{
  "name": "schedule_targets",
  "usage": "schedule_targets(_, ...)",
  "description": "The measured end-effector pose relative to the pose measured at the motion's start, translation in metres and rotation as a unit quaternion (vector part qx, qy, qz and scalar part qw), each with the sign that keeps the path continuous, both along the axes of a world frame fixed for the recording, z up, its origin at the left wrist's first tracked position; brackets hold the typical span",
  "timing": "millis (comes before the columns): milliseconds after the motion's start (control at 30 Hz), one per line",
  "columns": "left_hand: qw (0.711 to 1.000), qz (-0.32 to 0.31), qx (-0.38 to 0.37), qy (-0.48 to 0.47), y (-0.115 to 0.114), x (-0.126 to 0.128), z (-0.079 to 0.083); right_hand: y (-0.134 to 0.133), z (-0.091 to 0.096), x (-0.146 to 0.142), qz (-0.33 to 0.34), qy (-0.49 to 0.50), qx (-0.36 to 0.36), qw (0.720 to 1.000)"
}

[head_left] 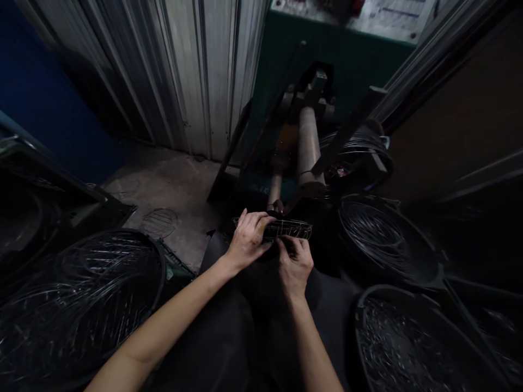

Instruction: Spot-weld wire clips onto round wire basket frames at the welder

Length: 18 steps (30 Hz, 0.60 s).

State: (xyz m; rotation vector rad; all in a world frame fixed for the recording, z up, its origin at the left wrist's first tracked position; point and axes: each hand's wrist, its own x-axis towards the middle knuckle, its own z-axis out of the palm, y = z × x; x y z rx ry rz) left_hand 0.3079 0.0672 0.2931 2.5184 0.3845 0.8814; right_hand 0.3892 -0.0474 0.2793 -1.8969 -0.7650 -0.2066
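A small round wire basket [303, 229] is held low in front of the machine, just above my dark-clad lap. My left hand [247, 235] grips its left side, thumb and fingers closed around the wire. On the near side, my right hand [295, 262] has thumb and fingers pinched at the basket's lower edge; the fingertips are in shadow, and whether they hold the basket's wire or a separate small piece cannot be made out. Right beyond the basket is the tip of the machine's lower metal arm [275, 190], with the thicker upper arm [309, 139] above it.
A green machine [265, 65] stands ahead. To the left is a tub rim [161, 261] around many wire pieces. On the right are a tub of wire rings [371, 231] and a tub of small wire bits [402, 343]. Wire grids [159, 222] lie on the floor.
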Motion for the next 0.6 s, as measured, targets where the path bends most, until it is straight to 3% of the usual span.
schedule_targets(600,1.000,-0.003,0.012,-0.008,0.014,0.016,0.000,0.013,-0.008,0.014,-0.007,0.027,0.023,0.999)
